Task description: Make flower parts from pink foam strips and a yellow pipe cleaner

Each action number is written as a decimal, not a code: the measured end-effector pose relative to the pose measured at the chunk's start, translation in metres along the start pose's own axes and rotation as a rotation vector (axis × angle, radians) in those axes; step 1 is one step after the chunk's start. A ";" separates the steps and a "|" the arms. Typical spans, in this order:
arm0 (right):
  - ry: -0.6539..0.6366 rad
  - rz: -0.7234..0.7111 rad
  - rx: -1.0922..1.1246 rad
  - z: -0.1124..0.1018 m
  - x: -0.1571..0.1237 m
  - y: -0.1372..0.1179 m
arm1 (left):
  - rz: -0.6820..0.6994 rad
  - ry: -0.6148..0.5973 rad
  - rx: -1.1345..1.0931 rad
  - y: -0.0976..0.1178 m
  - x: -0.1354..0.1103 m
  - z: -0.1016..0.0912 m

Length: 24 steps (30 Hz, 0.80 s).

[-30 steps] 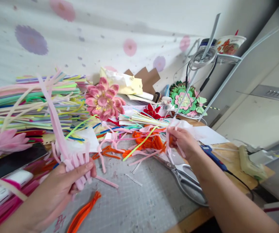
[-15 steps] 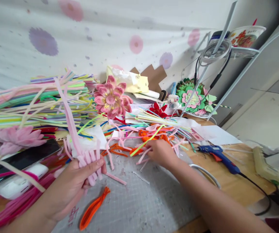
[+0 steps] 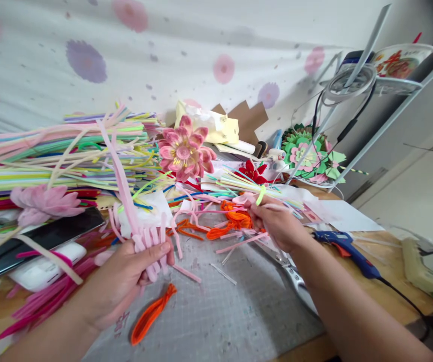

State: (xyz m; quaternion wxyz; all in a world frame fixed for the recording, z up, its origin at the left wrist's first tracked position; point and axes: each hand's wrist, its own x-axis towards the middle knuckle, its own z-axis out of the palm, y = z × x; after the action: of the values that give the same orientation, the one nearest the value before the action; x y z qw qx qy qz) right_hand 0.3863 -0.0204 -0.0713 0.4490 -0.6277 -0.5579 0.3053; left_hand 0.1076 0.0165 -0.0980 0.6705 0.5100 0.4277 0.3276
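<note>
My left hand [image 3: 144, 261] is closed around a bundle of pale pink pipe cleaners [image 3: 122, 186]. Several short looped ends poke out between thumb and fingers, and long stems rise toward the back. Over the pile of scraps, my right hand [image 3: 275, 221] has its fingers pinched together on pipe cleaner pieces, with a yellow-green bit [image 3: 260, 195] and pale pink strips showing at the fingers. Just below that hand lie metal scissors [image 3: 290, 269], partly covered by the wrist. An orange pipe cleaner loop [image 3: 152, 314] rests on the grey cutting mat [image 3: 209, 322].
Bundles of coloured pipe cleaners [image 3: 62, 161] fill the left back. A pink flower [image 3: 186, 148] stands behind the pile. At left lie a phone [image 3: 50, 241], a white case [image 3: 46, 266] and a pale pink flower [image 3: 46, 201]. A blue glue gun [image 3: 352, 251] lies at right.
My right hand has lifted and shifted right from the scraps, taking the yellow-green piece along. More of the scissors shows. The left hand keeps its hold; the view has swung slightly left.
</note>
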 end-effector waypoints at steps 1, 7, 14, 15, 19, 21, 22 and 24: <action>-0.027 -0.019 -0.185 0.001 0.001 0.003 | 0.000 -0.004 0.001 -0.001 0.000 -0.001; -0.170 -0.020 -0.644 0.026 0.003 0.016 | -0.023 -0.013 0.000 0.001 -0.002 -0.001; -0.041 -0.030 -0.115 0.013 0.004 -0.008 | -0.031 0.000 -0.010 0.003 -0.003 0.000; -0.013 -0.006 0.138 0.009 0.002 -0.014 | -0.036 0.003 -0.006 0.002 -0.003 0.000; -0.104 0.182 0.733 0.001 -0.008 -0.023 | -0.048 0.026 -0.015 0.001 -0.003 -0.001; -0.109 0.185 0.675 -0.004 -0.010 -0.015 | -0.052 0.034 -0.023 0.001 -0.002 -0.001; -0.070 0.150 0.558 -0.008 -0.010 -0.009 | -0.054 0.040 -0.027 0.002 -0.001 -0.001; 0.029 0.042 0.096 -0.018 -0.008 0.007 | -0.062 0.048 -0.032 0.002 0.000 0.000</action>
State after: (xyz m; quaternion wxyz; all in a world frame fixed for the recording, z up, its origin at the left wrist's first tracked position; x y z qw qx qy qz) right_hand 0.4039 -0.0322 -0.0706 0.4801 -0.6214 -0.5226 0.3320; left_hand 0.1070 0.0169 -0.0962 0.6779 0.4776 0.4540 0.3260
